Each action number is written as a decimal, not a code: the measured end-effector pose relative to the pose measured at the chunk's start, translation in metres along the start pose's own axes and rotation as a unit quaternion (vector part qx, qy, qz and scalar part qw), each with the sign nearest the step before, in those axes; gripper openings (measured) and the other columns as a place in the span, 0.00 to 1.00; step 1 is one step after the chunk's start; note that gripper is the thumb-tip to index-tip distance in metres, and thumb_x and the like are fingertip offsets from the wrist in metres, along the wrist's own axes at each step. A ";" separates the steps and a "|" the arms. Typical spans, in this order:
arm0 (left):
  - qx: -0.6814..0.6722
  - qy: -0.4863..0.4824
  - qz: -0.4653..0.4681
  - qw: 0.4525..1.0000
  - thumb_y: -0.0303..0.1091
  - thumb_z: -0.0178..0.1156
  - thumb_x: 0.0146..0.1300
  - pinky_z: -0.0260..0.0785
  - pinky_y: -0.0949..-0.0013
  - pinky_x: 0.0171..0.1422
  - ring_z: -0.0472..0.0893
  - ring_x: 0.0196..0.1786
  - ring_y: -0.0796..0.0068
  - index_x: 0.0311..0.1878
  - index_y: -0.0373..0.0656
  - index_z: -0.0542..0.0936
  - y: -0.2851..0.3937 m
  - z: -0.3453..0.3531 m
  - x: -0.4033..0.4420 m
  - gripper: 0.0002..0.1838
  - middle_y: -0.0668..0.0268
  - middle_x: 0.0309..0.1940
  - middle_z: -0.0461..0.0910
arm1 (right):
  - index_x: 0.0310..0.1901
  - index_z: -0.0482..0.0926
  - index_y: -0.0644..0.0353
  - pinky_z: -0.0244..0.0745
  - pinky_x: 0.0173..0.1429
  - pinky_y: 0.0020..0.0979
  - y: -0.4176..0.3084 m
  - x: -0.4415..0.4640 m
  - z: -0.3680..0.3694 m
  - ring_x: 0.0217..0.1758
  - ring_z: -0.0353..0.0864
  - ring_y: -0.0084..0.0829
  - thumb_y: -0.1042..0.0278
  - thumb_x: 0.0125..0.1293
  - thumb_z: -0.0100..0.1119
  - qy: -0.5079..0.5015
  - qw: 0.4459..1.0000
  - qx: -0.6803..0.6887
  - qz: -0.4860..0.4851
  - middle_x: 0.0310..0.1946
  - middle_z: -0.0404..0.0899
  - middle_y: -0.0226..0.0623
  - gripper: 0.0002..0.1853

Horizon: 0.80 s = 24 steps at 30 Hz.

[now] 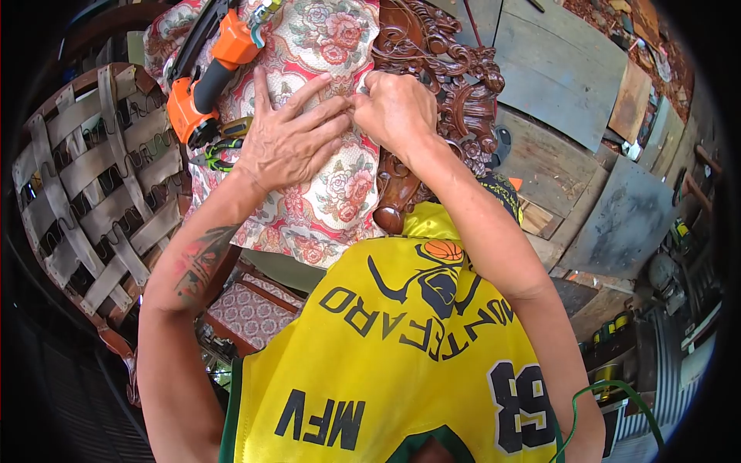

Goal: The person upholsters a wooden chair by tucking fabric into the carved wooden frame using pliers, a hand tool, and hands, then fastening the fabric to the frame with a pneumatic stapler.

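Floral fabric [309,224] in red, cream and green lies under both hands, against a carved, glossy brown wooden frame [471,92]. My left hand [297,135] rests flat on the cloth with its fingers spread. Beside it, my right hand [397,112] is closed at the fabric's edge where it meets the carving; whatever its fingers pinch is too small to make out. An orange and black power tool [207,92] lies on the cloth left of my left hand. Green-handled pliers [218,156] sit below the tool.
A chair back of woven straps and springs [93,177] stands at the left. Below the cloth is a patterned upholstered piece [251,315]. Wooden boards [548,158] and grey panels [621,220] cover the ground at right. A green cord [629,390] hangs near my right arm.
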<state>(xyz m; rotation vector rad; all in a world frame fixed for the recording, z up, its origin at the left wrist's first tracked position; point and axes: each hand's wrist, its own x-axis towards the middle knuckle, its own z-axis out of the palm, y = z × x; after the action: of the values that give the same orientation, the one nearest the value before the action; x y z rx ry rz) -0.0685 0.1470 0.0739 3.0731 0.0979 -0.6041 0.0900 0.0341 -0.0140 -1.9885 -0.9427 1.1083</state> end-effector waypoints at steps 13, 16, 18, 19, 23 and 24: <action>-0.009 0.023 0.003 1.000 0.45 0.61 0.72 0.31 0.07 0.80 0.62 0.85 0.71 0.60 0.67 0.83 -0.004 0.010 -0.004 0.15 0.85 0.69 0.77 | 0.52 0.89 0.61 0.82 0.33 0.32 0.052 -0.018 -0.070 0.28 0.90 0.32 0.58 0.78 0.64 0.129 0.971 0.198 0.033 0.30 0.90 0.43 0.15; -0.004 0.026 -0.001 1.000 0.45 0.60 0.73 0.31 0.07 0.80 0.62 0.84 0.71 0.59 0.67 0.83 -0.005 0.011 -0.003 0.14 0.84 0.69 0.77 | 0.53 0.89 0.56 0.85 0.36 0.44 0.046 -0.062 -0.047 0.28 0.90 0.45 0.62 0.76 0.63 0.081 0.980 0.087 -0.159 0.32 0.90 0.46 0.12; -0.007 0.035 0.000 0.999 0.46 0.62 0.71 0.33 0.04 0.78 0.61 0.85 0.74 0.60 0.66 0.82 -0.006 0.014 -0.003 0.16 0.85 0.69 0.76 | 0.62 0.86 0.56 0.85 0.37 0.49 0.038 -0.085 -0.032 0.30 0.91 0.48 0.68 0.71 0.61 -0.045 0.976 -0.039 -0.208 0.31 0.90 0.49 0.20; -0.007 0.038 0.003 0.999 0.46 0.62 0.71 0.33 0.04 0.78 0.61 0.85 0.74 0.60 0.66 0.82 -0.006 0.014 -0.003 0.16 0.85 0.69 0.76 | 0.62 0.86 0.56 0.85 0.37 0.49 0.032 -0.087 -0.026 0.30 0.91 0.48 0.68 0.71 0.61 -0.042 0.976 -0.041 -0.208 0.31 0.90 0.49 0.20; -0.003 0.037 0.000 0.999 0.46 0.62 0.71 0.33 0.04 0.78 0.61 0.85 0.74 0.59 0.65 0.83 -0.005 0.013 -0.004 0.15 0.86 0.69 0.77 | 0.75 0.75 0.62 0.85 0.37 0.49 0.010 -0.083 -0.001 0.30 0.91 0.49 0.71 0.62 0.59 -0.122 0.969 -0.138 -0.166 0.28 0.88 0.51 0.35; 0.004 0.040 -0.001 0.999 0.46 0.62 0.71 0.33 0.04 0.78 0.61 0.85 0.74 0.59 0.65 0.84 -0.005 0.013 -0.003 0.15 0.86 0.69 0.77 | 0.77 0.71 0.64 0.85 0.37 0.48 0.008 -0.081 0.002 0.30 0.91 0.50 0.71 0.61 0.59 -0.124 0.972 -0.139 -0.145 0.28 0.89 0.51 0.39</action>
<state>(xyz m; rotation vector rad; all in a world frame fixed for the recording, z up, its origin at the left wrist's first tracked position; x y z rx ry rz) -0.0768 0.1515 0.0627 3.1056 0.0977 -0.4830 0.0602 -0.0367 0.0116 -1.8693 -1.5421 1.1208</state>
